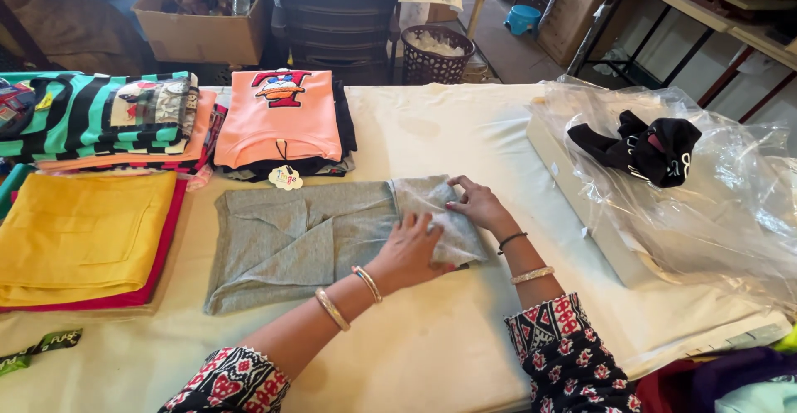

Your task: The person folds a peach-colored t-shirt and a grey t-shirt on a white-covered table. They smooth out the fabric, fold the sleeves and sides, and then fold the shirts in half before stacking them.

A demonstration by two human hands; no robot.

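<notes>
The left hand (411, 251) is laid flat, fingers spread, on the folded right end of the grey shirt (307, 234); the right hand (477, 205) is pressed open beside it, nothing pinched; the shirt is spread mid-table (432, 355); the fold is best smoothed outward, edges kept aligned, clear of the orange shirt (278, 114) and plastic bags (722, 205).
</notes>
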